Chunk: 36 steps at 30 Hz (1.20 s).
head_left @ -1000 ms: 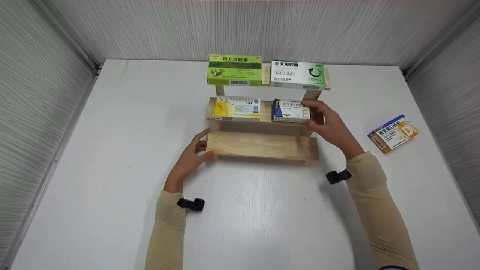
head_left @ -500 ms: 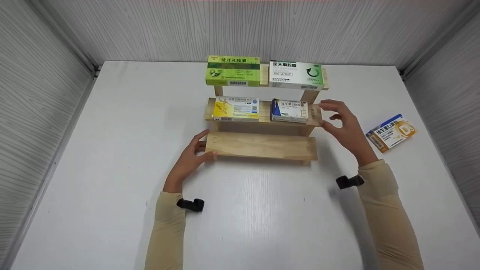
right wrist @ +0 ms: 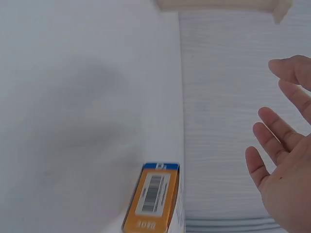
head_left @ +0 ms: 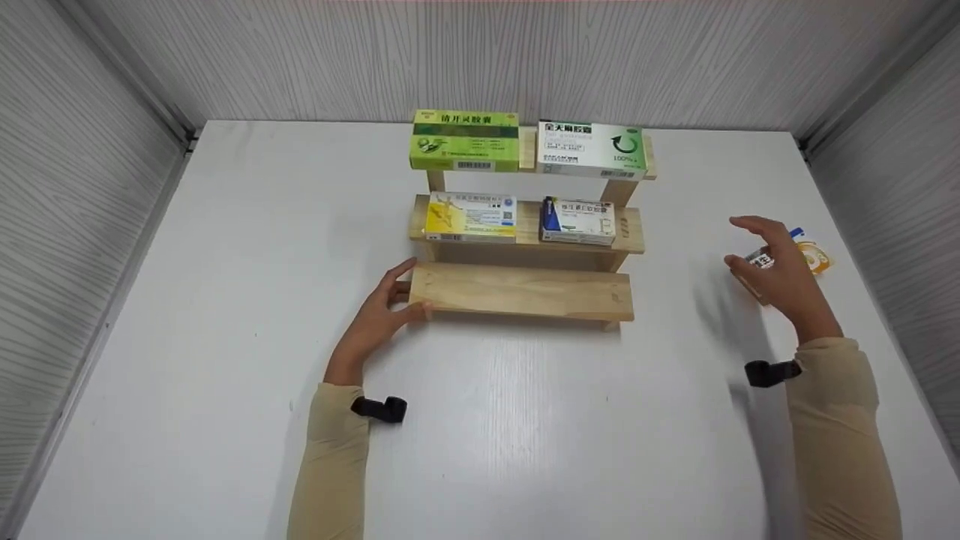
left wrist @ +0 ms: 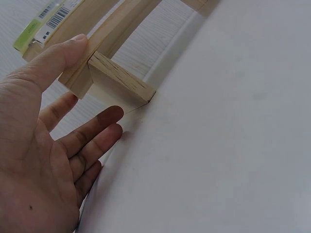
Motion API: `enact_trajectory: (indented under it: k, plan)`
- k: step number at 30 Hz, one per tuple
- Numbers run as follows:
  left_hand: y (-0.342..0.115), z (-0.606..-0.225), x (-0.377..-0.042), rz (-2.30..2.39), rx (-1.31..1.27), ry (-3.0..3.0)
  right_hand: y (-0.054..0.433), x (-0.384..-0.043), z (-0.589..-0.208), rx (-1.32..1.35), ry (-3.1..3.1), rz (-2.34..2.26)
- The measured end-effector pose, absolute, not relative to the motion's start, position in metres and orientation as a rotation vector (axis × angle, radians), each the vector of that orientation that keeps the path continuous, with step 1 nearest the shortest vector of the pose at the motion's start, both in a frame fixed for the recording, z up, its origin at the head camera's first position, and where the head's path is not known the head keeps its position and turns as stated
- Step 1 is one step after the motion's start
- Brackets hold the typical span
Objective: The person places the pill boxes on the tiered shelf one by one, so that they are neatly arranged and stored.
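My left hand (head_left: 375, 319) holds the left end of a three-tier wooden display shelf (head_left: 521, 291) at its lowest board. In the left wrist view the thumb (left wrist: 73, 47) presses the board's edge, while several fingers stretch out below. My right hand (head_left: 784, 277) hovers over a vitamin D medicine box (head_left: 816, 257), thumb and fingers apart, nothing held. That box, orange, white and blue, lies on the table at the right, partly hidden by the hand. Its barcoded orange end (right wrist: 151, 196) shows in the right wrist view.
On the top tier sit a green medicine box (head_left: 465, 141) and a white-green one (head_left: 592, 148). The middle tier bears a yellow-white box (head_left: 471, 217) and a blue-white box (head_left: 578, 221). Grey wood-grain panels (head_left: 480, 60) enclose the white table (head_left: 510, 420).
My right hand has let go of the blue-white box on the middle tier and moved right, over the vitamin D box. The left hand stays at the shelf's end.
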<state>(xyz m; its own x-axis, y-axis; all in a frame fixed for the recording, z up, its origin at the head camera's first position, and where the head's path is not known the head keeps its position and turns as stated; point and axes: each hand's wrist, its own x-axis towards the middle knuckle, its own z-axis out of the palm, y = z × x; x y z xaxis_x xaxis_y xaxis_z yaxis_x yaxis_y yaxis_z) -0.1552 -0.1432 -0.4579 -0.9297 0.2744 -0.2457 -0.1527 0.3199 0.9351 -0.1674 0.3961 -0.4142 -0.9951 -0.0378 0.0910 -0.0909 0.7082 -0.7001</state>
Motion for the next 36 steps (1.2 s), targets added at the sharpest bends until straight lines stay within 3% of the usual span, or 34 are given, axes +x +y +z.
enact_trajectory:
  k: [7, 18, 26, 36]
  plan:
    - [-0.144, -0.459, -0.154, 1.644, 0.139, 2.248, 0.44, -0.164, -0.423, 0.151, -2.959, 1.107]
    - [-0.145, -0.459, -0.155, 1.637, 0.148, 2.27, 0.485, -0.16, -0.436, -0.144, -3.083, 1.136]
    - [-0.143, -0.458, -0.156, 1.635, 0.143, 2.274, 0.505, -0.156, -0.443, -0.384, -3.127, 1.228]
    - [-0.142, -0.459, -0.156, 1.639, 0.132, 2.268, 0.513, -0.156, -0.448, -0.441, -3.208, 1.109]
